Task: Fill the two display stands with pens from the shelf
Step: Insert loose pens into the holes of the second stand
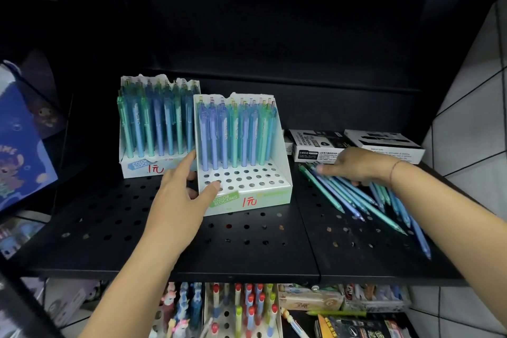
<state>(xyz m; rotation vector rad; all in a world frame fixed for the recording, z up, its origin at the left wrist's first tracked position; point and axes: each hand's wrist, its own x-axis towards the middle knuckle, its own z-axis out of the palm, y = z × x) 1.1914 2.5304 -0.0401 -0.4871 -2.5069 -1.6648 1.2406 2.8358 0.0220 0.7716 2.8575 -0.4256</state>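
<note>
Two white display stands sit on the black perforated shelf [247, 244]. The rear stand [142, 164] at the left is packed with blue and green pens. The front stand [258, 189] holds pens in its back rows, and its front rows of holes are bare. My left hand [183, 189] holds the front stand's left front corner, thumb on its holed top. A pile of loose blue and green pens [356, 197] lies on the shelf at the right. My right hand [354, 166] rests on top of that pile with fingers reaching left.
Two marker boxes [318, 145] [384, 143] stand behind the loose pens. A blue cartoon bag [19, 145] hangs at the left. Below the shelf stand more pen displays [241, 310] and packets. A white tiled wall [472, 107] closes the right side.
</note>
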